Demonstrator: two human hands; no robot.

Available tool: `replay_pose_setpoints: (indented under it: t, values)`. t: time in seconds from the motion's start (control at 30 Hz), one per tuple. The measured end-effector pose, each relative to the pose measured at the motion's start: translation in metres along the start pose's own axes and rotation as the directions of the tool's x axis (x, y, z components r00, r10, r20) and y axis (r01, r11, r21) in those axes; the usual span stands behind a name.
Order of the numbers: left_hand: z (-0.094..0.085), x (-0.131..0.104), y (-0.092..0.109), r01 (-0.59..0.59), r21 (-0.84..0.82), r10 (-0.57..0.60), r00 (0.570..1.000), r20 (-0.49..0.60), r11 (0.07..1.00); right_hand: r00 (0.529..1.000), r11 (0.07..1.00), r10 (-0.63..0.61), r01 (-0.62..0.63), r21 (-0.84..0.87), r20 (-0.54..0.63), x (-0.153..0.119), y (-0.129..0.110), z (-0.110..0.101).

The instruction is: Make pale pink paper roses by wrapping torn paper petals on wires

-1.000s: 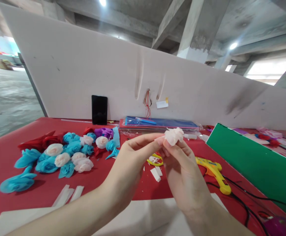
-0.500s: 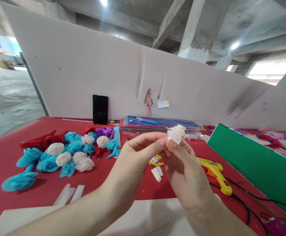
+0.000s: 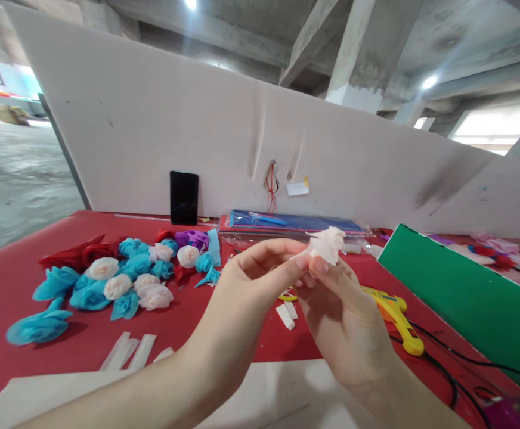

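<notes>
A small pale pink paper flower (image 3: 328, 244) with ragged petals is held up over the table in front of me. My left hand (image 3: 264, 271) pinches its lower left side between thumb and fingers. From the right, my right hand (image 3: 336, 304) grips the base, its thumb pressed against the petals. The fingertips of both hands meet there and hide the flower's underside. Below and behind the hands lie short white paper strips (image 3: 285, 316) and a mostly covered yellow ring-shaped thing (image 3: 288, 295).
Blue flowers (image 3: 90, 296), white ones (image 3: 103, 268) and red ones (image 3: 76, 256) cluster at left. A yellow glue gun (image 3: 398, 322) with a black cord lies right, beside a green board (image 3: 466, 304). A black tablet (image 3: 183, 198) leans on the white partition (image 3: 175, 119). White sheets lie in front.
Both hands and the flower have shifted slightly right in view, and the right hand covers more of the yellow ring. The grip on the flower stays the same.
</notes>
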State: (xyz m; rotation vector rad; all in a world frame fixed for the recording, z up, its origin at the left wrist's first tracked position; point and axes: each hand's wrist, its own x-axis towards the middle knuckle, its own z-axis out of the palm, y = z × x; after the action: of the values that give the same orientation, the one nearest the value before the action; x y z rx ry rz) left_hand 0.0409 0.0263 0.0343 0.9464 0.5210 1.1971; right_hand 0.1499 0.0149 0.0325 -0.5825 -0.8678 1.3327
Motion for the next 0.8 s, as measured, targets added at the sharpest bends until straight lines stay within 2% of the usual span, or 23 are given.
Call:
replay_pose_setpoints:
  t: [0.13,0.27,0.53,0.8]
  values:
    - [-0.0007,-0.0002,0.0016,-0.005,-0.005,0.005,0.999,0.037,1.0,1.0,0.999,-0.001,0.0,0.036,0.031,-0.0007,-0.0019,-0.0001]
    - [0.0,-0.0015,0.003,-0.017,-0.014,0.017,0.999,0.03,1.0,0.999,0.999,-0.003,0.0,0.05,0.052,-0.0021,-0.0032,0.0]
    - [0.0003,-0.0006,0.0036,-0.01,0.038,0.01,1.0,0.005,0.999,1.0,0.999,-0.018,0.018,-0.038,-0.017,0.0001,-0.0023,-0.0016]
    - [-0.0003,0.0022,0.0064,-0.032,-0.024,0.032,0.999,-0.013,0.999,1.0,1.0,0.009,-0.009,-0.014,0.016,-0.0001,-0.0031,-0.0004]
